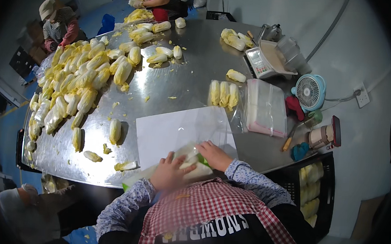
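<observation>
At the near edge of the metal table, a clear plastic bag (195, 172) with pale contents and green print lies partly over a white sheet (172, 132). The contents look like napa cabbages, but my hands cover much of them. My left hand (171, 173) rests on the bag with its fingers spread. At the bag's right end, my right hand (214, 155) has its fingers bent and closed on the plastic. Beyond the sheet, a clear bag of three napa cabbages (224, 94) lies beside a stack of flat plastic bags (266, 107).
A large heap of napa cabbages (73, 76) covers the left of the table. Right: a weighing scale (264, 63), blue fan (309, 92), knife (288, 141) and black crate (327, 192) of cabbages. Other people (60, 26) stand at the far side and the left.
</observation>
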Available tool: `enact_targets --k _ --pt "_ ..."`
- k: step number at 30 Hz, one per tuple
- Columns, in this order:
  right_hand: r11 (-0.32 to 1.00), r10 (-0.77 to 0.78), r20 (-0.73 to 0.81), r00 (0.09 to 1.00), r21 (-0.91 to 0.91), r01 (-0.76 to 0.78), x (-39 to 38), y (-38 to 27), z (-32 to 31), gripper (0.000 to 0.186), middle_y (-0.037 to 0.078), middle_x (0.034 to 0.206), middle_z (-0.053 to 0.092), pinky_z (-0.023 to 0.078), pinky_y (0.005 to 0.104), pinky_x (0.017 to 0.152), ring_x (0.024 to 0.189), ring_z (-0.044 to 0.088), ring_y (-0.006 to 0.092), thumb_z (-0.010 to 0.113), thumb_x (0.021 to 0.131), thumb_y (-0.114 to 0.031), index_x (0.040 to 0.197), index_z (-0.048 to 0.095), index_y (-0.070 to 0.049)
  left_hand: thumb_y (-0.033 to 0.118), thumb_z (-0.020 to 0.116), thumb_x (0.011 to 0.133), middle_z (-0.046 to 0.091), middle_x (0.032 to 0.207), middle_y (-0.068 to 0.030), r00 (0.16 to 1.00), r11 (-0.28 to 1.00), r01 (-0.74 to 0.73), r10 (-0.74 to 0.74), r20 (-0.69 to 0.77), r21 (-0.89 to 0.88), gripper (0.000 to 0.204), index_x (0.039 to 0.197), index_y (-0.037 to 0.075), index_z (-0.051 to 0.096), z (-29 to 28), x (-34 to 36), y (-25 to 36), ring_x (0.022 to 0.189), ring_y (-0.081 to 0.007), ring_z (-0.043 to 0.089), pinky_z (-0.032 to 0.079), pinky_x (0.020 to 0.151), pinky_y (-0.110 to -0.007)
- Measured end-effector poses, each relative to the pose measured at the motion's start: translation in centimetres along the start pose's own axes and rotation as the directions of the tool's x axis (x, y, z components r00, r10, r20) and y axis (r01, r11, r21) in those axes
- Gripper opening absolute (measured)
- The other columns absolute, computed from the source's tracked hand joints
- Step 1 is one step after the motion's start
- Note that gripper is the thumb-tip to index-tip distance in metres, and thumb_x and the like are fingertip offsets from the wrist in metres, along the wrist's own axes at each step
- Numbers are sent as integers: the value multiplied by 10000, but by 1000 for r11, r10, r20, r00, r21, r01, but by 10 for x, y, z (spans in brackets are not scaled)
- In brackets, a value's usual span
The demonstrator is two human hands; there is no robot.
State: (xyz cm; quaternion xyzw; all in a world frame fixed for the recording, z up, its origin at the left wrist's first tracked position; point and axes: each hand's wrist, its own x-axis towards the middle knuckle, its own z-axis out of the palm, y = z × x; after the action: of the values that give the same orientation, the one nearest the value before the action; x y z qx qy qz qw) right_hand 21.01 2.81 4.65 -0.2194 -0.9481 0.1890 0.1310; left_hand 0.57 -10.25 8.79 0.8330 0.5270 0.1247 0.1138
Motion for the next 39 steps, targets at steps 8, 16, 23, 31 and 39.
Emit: enact_targets --k 8,16,23,31,39 --pt "994 25 22 999 101 -27 12 6 7 417 147 988 504 461 377 824 972 507 317 519 768 9 1184 494 -14 404 724 703 433 1306 -99 955 963 269 -269 -127 -20 615 1278 367 512 12 -9 -14 1143 -430 392 425 778 -518" --pt "961 82 -107 991 271 -50 24 -28 5 376 163 1005 505 447 381 853 966 510 330 498 751 43 1126 521 46 387 700 733 430 1317 -120 880 889 457 -450 -152 17 589 1285 359 496 34 0 10 1116 -450 409 427 761 -536" --pt "978 81 -159 984 205 -48 63 -27 10 350 185 996 521 451 389 848 962 523 340 502 768 15 1117 526 39 336 739 693 444 1303 -122 733 799 597 -580 -354 -73 577 1236 306 549 36 18 -9 1123 -437 405 429 766 -541" --pt "951 8 -152 988 308 39 98 -31 12 257 172 954 557 474 394 808 906 573 341 503 799 -12 1039 591 17 330 751 685 459 1284 -114 606 744 616 -657 -449 -259 533 1187 262 585 41 21 -20 1112 -437 423 433 773 -555" --pt "934 7 -133 991 354 42 101 -29 5 200 155 936 569 484 403 772 880 583 339 490 850 -65 1003 609 -20 341 740 705 454 1306 -115 684 803 526 -595 -423 -280 540 1209 261 563 37 13 -29 1147 -476 393 423 795 -543"
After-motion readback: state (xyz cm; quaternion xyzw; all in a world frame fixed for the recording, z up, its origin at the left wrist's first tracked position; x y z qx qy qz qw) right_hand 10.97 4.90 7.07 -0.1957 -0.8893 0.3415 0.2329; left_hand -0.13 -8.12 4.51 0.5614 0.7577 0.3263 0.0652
